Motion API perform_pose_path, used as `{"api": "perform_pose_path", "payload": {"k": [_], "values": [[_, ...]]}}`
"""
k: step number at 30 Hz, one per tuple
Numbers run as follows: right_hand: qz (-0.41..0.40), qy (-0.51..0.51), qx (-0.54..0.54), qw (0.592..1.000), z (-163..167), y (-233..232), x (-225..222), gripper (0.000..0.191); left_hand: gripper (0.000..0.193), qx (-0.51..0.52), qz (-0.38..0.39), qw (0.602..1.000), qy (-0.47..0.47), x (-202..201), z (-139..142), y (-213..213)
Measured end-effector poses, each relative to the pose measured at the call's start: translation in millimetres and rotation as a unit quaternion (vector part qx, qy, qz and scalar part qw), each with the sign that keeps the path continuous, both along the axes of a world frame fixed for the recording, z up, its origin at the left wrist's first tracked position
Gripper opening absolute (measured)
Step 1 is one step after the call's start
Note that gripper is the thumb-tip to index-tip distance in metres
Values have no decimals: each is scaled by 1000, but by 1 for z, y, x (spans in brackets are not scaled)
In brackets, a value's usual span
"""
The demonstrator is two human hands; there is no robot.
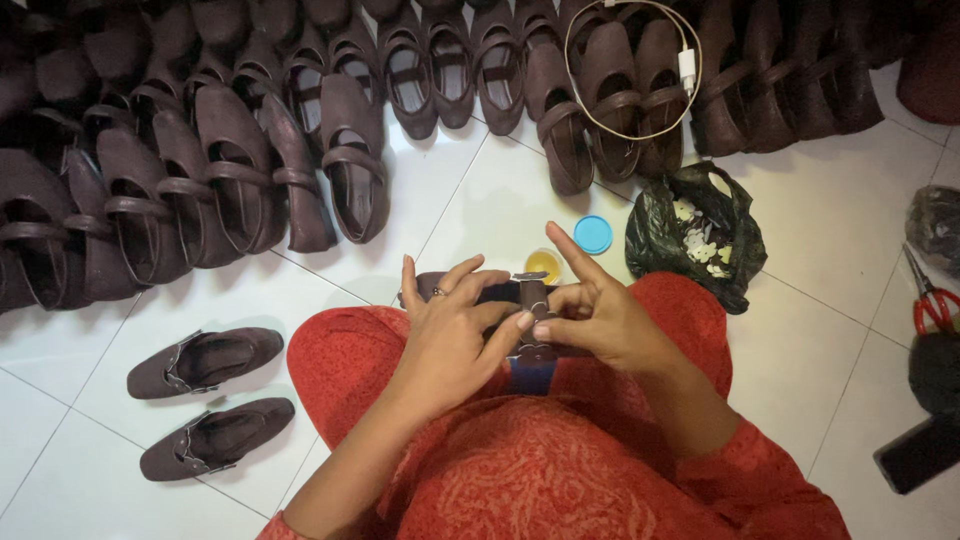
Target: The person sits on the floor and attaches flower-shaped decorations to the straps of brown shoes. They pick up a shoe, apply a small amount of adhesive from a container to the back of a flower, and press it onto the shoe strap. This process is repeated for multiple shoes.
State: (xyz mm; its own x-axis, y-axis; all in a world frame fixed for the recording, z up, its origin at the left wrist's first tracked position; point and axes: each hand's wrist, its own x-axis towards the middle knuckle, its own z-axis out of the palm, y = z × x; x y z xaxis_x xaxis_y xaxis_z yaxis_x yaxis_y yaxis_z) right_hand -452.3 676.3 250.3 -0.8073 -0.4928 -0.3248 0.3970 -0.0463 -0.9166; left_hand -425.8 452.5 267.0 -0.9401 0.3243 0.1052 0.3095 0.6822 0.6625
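Observation:
A dark brown shoe lies across my lap, over red patterned clothing. My left hand grips the shoe from the left, a ring on one finger. My right hand pinches the shoe's strap with its metal buckle between thumb and fingers, index finger raised. Both thumbs meet at the strap. Just beyond the shoe stands a small open pot of yellow glue, its blue lid beside it on the white tiles.
Many dark brown strap shoes lie in rows across the back. Two finished shoes sit at the left. A black bag of white pieces, red-handled scissors, a white charger cable and a dark phone lie around.

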Motion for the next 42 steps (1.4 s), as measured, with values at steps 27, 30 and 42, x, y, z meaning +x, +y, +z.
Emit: {"api": "perform_pose_path", "payload": {"k": [27, 30, 42], "values": [[-34, -34, -94, 994, -2, -10, -18, 108, 114, 480, 207, 852, -24, 34, -135, 7], [-30, -30, -139, 989, -4, -13, -17, 109, 100, 574, 80, 806, -123, 29, -173, 22], [-106, -13, -112, 988, -7, -14, -13, 109, 84, 507, 110, 830, -205, -3, -120, 24]]}}
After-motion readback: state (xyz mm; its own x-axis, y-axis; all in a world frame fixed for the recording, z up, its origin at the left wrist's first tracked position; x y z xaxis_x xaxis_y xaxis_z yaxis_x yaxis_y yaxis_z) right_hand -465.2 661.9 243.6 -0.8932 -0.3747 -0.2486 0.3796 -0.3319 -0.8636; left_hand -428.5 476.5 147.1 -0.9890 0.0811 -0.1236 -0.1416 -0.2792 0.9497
